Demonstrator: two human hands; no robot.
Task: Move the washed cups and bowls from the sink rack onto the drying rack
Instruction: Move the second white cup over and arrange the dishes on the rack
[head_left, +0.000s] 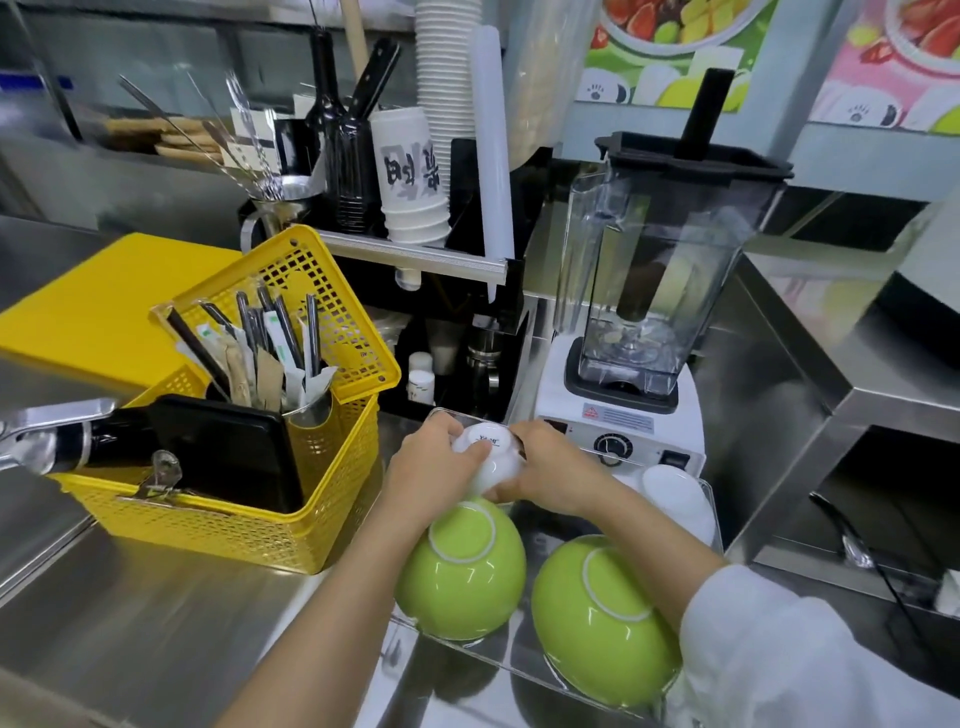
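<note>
On the left sits the yellow basket (249, 467). Just right of it, your left hand (431, 467) and right hand (550, 467) both wrap around 1 upside-down white cup (488, 457), at the far end of the clear drying tray (467, 644). 2 green bowls (462, 566) already sit there, bottoms up. I think you are putting the cup down. Next, lower it gently, then let go.

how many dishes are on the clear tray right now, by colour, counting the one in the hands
green bowls, upside down: 2, one on the left and one on the right
white cup, upside down, held by left hand and right hand: 1
white dishes at the tray's far right: cannot tell the count
total clearly seen: 3
</note>
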